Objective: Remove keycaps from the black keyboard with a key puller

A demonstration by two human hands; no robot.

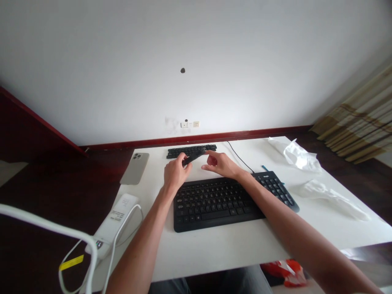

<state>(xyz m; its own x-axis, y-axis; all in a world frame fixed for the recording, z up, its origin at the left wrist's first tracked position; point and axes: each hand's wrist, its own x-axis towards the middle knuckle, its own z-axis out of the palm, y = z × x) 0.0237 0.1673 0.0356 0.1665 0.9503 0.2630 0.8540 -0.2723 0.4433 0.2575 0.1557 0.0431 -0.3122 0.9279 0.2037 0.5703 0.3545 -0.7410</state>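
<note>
My left hand is closed round a slim black object, held up at a tilt above the desk; I cannot make out its kind. My right hand is beside its far end, index finger stretched to it and thumb apart; that finger seems to touch it, but does not grip it. Below both hands lies a black keyboard, partly covered by my right forearm. Behind them, at the back of the desk, is a black strip of keyboard keys, partly hidden by my left hand and the held object.
On the white desk, a phone lies at the left, with a white power strip and cable nearer me. Crumpled clear plastic lies at the right. A black cable runs behind the keyboard.
</note>
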